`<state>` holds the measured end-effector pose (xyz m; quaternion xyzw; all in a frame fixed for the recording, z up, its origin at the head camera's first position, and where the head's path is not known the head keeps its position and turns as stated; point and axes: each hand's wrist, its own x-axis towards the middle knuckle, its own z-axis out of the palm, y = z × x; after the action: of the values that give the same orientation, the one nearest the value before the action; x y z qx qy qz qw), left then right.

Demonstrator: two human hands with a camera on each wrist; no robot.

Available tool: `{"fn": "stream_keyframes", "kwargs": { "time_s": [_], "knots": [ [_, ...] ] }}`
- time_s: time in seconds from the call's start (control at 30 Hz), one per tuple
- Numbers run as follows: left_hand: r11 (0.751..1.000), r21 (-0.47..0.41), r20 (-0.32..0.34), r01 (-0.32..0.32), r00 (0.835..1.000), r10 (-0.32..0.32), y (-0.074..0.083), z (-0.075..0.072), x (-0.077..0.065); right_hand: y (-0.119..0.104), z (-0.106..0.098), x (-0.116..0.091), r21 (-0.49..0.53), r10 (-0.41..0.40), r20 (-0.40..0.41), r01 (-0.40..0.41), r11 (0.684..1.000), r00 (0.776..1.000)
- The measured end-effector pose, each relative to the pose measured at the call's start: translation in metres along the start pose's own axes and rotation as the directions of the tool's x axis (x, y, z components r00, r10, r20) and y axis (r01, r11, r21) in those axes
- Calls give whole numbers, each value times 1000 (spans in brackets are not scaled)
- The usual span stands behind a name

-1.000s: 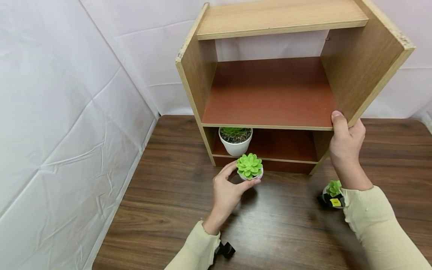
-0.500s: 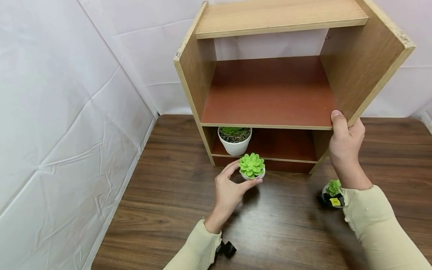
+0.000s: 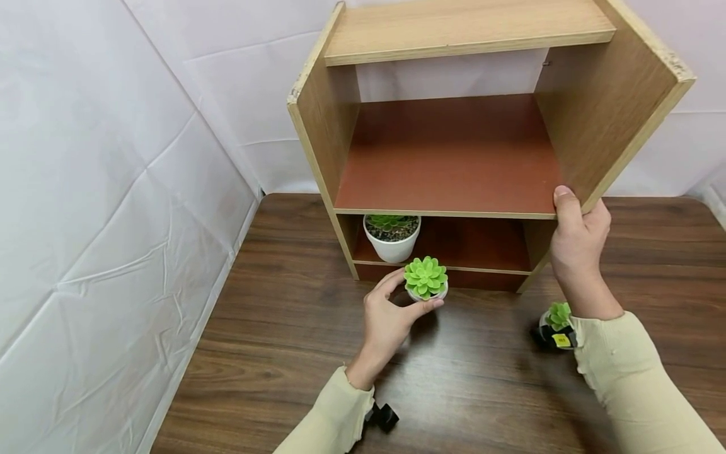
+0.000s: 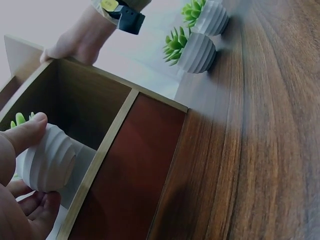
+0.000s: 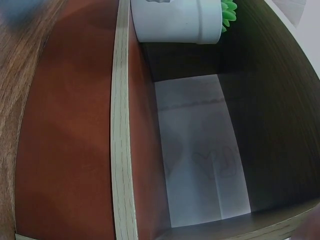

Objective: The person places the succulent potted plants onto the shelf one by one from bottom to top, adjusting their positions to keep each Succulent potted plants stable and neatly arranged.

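Note:
My left hand [image 3: 388, 315] holds a small potted succulent [image 3: 426, 278] with bright green leaves, thumb and fingers round its ribbed white pot [image 4: 50, 159]. It is in the air in front of the lower compartment of a wooden shelf unit [image 3: 448, 211]. With its thumb on the inner side, my right hand [image 3: 581, 243] grips the front edge of the unit's right side panel. Inside the lower compartment, at its left, stands a larger succulent in a smooth white pot [image 3: 392, 243], also seen in the right wrist view as a white pot [image 5: 177, 22].
On the table [image 3: 272, 328], right of the shelf unit, stand two small succulents in ribbed white pots, a nearer plant [image 4: 197, 53] and a farther plant [image 4: 212, 19]. My right wrist partly hides them in the head view. A white sheet [image 3: 130, 157] hangs at left and behind.
My left hand has shifted slightly right with the small succulent, along the front of the shelf unit. The right hand keeps its grip on the side panel.

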<state>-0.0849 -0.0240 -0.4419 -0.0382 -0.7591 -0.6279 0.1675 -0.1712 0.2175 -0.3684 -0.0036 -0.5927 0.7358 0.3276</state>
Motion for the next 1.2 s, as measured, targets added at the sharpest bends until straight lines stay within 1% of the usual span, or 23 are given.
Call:
{"fn": "stream_keyframes", "kwargs": {
  "time_s": [0.2, 0.33, 0.5, 0.6, 0.67, 0.73, 0.83, 0.97, 1.07, 1.2],
  "knots": [
    [1000, -6, 5, 3, 1000, -3, -6, 2, 1, 0, 0, 1, 7, 1, 6, -1, 1000, 1000],
    [1000, -2, 18, -10, 1000, 10, -6, 3, 2, 1, -1, 1, 5, 7, 3, -7, 1000, 1000],
    [1000, 13, 23, -5, 1000, 5, -5, 6, 2, 1, -2, -1, 9, 17, 3, -17, 1000, 1000],
    [1000, 3, 18, -8, 1000, 8, -6, 8, 2, 1, -1, -1, 7, 11, 3, -11, 1000, 1000],
    [1000, -20, 13, -12, 1000, 12, -6, 10, 3, 1, -1, -1, 8, 6, 4, -6, 1000, 1000],
    [999, -43, 3, -19, 1000, 19, -3, 11, 3, 1, -1, -1, 13, 3, 5, -3, 1000, 1000],
    [997, -71, -21, -43, 999, 41, 10, 11, 3, 0, -1, 0, 17, -1, 8, 1, 1000, 1000],
    [995, -78, -47, -68, 997, 64, 26, 10, 4, 0, -1, -1, 20, 0, 10, 0, 1000, 1000],
    [995, -77, -46, -58, 997, 54, 30, 11, 4, 0, -1, -1, 15, 7, 4, -7, 1000, 1000],
    [997, -57, -45, -45, 998, 42, 30, 13, 4, 0, 0, -1, 6, 5, -2, -5, 1000, 1000]
  ]
}}
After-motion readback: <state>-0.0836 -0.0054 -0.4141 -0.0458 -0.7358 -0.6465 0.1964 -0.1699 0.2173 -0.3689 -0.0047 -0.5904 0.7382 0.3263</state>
